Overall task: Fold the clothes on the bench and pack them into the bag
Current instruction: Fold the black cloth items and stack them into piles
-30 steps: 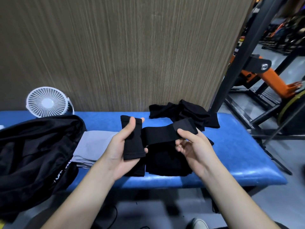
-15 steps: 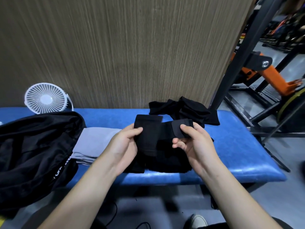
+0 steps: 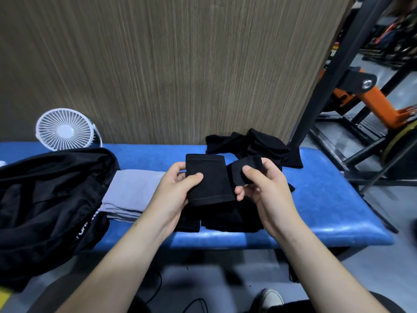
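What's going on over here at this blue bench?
A person is folding a small black cloth piece, held up over the bench by both hands: the left hand pinches the flat folded part, the right hand its other end. A folded grey garment lies beside the open black bag. More black clothes wait behind, unfolded.

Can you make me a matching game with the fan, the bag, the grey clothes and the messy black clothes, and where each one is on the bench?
Things:
1. white fan
2. black bag
3. folded grey clothes
4. messy black clothes

Places:
A. crumpled at the back of the blue bench, towards its right end
B. lying flat right beside the bag
C. standing at the back by the wall, on the left
D. open, at the left end of the bench

Pairs: 1-C, 2-D, 3-B, 4-A
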